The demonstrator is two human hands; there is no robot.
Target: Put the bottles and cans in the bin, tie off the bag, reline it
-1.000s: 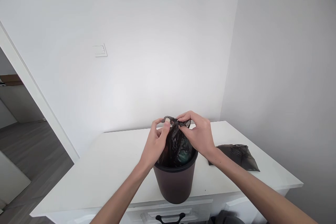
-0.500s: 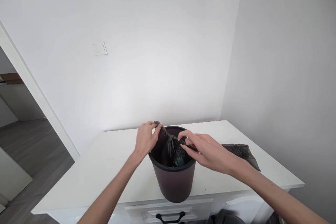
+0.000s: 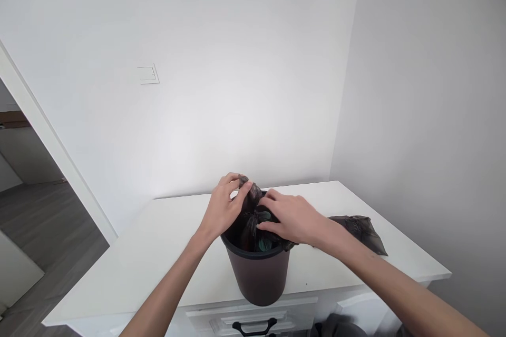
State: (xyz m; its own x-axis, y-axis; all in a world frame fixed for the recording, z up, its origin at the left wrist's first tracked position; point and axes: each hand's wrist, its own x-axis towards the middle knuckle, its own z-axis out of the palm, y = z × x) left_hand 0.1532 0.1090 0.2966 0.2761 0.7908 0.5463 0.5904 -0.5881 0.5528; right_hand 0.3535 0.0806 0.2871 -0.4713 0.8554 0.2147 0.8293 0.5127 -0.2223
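Observation:
A dark plum-brown trash bin (image 3: 259,279) with a black rim stands at the front of the white cabinet top. Inside it sits a black garbage bag (image 3: 250,231), its neck gathered and knotted, with something green showing through the thin plastic. My left hand (image 3: 225,202) pinches one crumpled tail of the bag above the rim. Around the knot, my right hand (image 3: 292,216) has its thumb and forefinger apart; its other fingers are hidden. Another piece of the bag hangs over the right rim beneath that hand.
A flat dark plastic bag (image 3: 361,231) lies on the cabinet top (image 3: 158,253) at the right. Below is a drawer with a black handle (image 3: 255,327). White walls meet behind, with a light switch (image 3: 148,74). A doorway opens at the left.
My left hand has lifted slightly and moved inward with the bag's tail. My right hand has shifted left over the knot, its fingers spreading, and bag plastic now hangs over the right rim.

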